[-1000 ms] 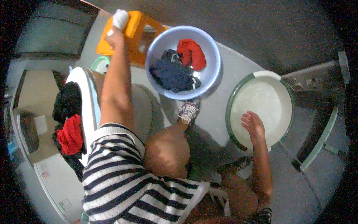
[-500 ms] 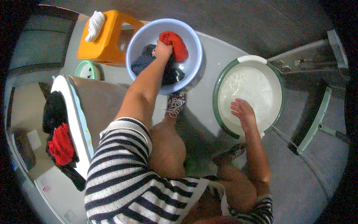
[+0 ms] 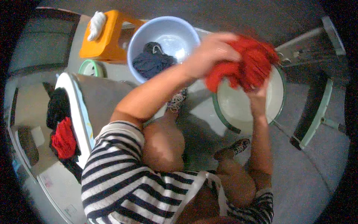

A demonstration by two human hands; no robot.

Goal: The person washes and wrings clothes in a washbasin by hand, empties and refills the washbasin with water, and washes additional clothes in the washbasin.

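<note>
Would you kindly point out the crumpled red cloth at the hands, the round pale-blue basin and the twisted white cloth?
Crumpled red cloth (image 3: 257, 59): head view, central folds.
Round pale-blue basin (image 3: 173, 42): head view, bare inside.
Twisted white cloth (image 3: 97, 26): head view, middle.

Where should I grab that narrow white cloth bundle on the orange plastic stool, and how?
Probably across the middle, from above: the narrow white cloth bundle lies on top of the orange plastic stool, longer than wide, with nothing covering it.
</note>
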